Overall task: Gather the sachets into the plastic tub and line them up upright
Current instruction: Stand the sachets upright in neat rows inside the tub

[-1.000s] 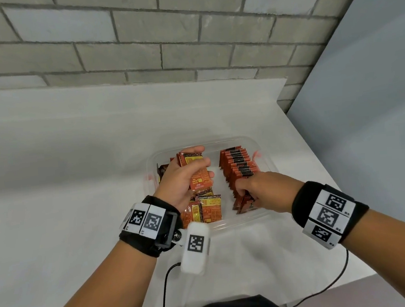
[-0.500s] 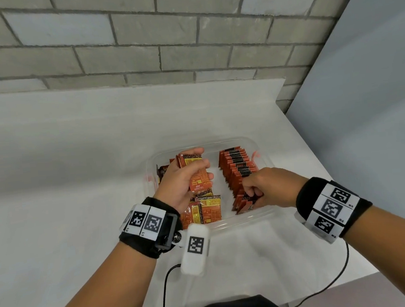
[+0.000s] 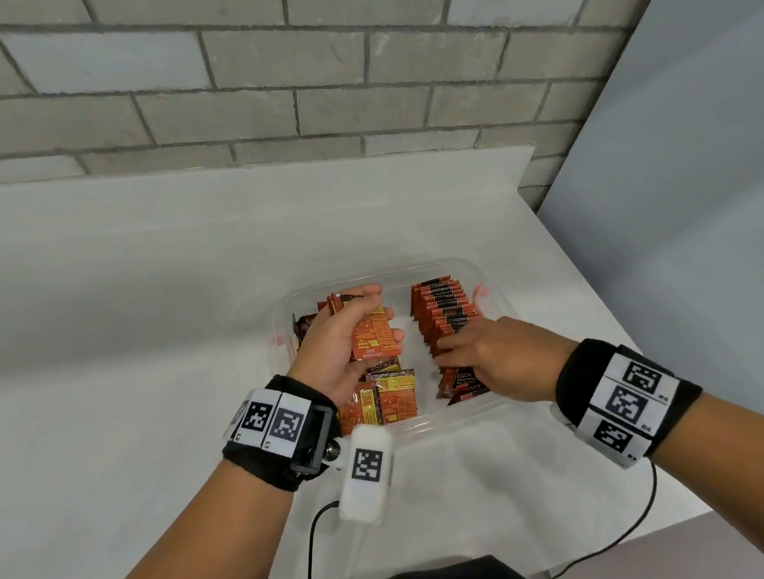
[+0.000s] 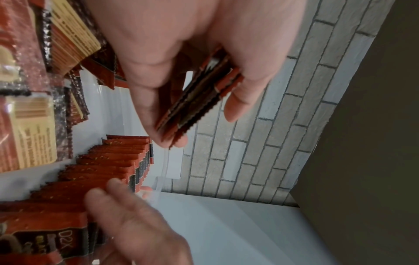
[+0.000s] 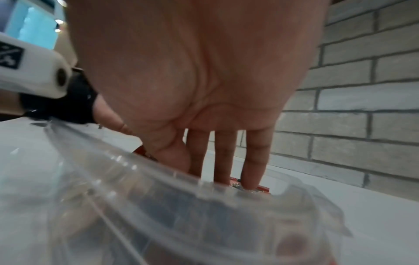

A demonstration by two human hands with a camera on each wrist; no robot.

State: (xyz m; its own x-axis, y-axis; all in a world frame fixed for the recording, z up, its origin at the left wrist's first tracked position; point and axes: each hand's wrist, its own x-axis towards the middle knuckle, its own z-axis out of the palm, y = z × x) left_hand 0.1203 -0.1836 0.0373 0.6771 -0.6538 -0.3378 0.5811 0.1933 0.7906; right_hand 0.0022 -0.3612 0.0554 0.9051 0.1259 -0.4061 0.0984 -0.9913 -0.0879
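A clear plastic tub (image 3: 485, 275) sits on the white table. My left hand (image 3: 351, 333) grips a stack of orange sachets (image 3: 373, 341), held above the tub's left half; the same stack (image 4: 199, 96) shows edge-on in the left wrist view. A row of upright sachets (image 3: 442, 309) fills the tub's right half. My right hand (image 3: 478, 350) lies on the near end of that row with straight fingers (image 5: 254, 161) pressing on the sachet tops. Loose sachets (image 3: 389, 397) lie flat at the tub's near left, and two tilted ones (image 3: 460, 381) sit below my right hand.
The white table (image 3: 142, 310) ends at a brick wall (image 3: 307, 88) behind and a grey panel (image 3: 684, 170) on the right. Black cables (image 3: 310, 549) hang off the near table edge by my wrists.
My right hand has lifted from the near end of the row, uncurled and moved forward, now lying flat on the sachet tops. My left hand keeps its stack in about the same place.
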